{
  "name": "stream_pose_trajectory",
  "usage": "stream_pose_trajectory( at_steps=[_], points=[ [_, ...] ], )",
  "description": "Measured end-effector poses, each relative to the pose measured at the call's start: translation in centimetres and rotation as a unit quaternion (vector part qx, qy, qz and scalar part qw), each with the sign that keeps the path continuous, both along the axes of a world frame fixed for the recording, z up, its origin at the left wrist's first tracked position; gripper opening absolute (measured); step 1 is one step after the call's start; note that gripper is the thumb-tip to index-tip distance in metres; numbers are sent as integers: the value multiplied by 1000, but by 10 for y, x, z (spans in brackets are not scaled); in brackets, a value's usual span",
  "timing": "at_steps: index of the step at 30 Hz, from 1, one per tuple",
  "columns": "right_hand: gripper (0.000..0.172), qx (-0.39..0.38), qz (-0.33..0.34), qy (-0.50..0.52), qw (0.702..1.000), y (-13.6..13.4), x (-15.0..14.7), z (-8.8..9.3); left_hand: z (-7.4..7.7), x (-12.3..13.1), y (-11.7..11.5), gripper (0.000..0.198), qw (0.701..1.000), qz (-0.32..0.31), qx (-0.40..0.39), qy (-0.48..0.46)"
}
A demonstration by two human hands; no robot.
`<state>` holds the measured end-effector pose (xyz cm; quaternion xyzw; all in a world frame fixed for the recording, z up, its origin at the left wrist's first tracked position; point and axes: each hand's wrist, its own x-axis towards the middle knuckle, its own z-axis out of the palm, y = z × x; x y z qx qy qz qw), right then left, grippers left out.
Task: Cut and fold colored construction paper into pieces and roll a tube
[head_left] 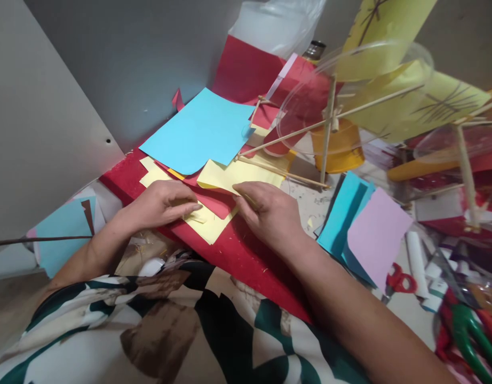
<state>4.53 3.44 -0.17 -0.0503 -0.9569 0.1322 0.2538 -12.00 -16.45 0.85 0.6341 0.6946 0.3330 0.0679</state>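
My right hand (272, 213) pinches the edge of a pale yellow paper (217, 175), which is lifted and curls to the left of the fingers. My left hand (166, 201) is closed, thumb and fingers together, over a red paper (214, 202) and a yellow sheet (209, 232). Whether anything lies between its fingertips is hidden. A small yellow scrap shows just below them. Beyond both hands a large light blue sheet (198, 133) lies on other papers, its near edge curling.
A red cloth-like surface (250, 261) lies under the papers. To the right stand stick frames (328, 133) with clear plastic discs, folded blue papers (346, 213), a lilac paper (376, 234), red-handled scissors (402, 280) and green-handled scissors (472, 338). A grey panel (142, 58) rises behind.
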Motion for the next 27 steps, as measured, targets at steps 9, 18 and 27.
stream_pose_trajectory(
  at_steps=[9,18,27],
  points=[
    [23,-3,4,24,1000,1,0,-1,-14,-14,11,20,963,146,49,222],
    [25,-23,-13,-19,999,0,0,2,-18,-19,15,26,934,122,90,324],
    [24,-5,-7,-73,997,0,1,3,-20,-20,13,23,948,97,99,288]
  ],
)
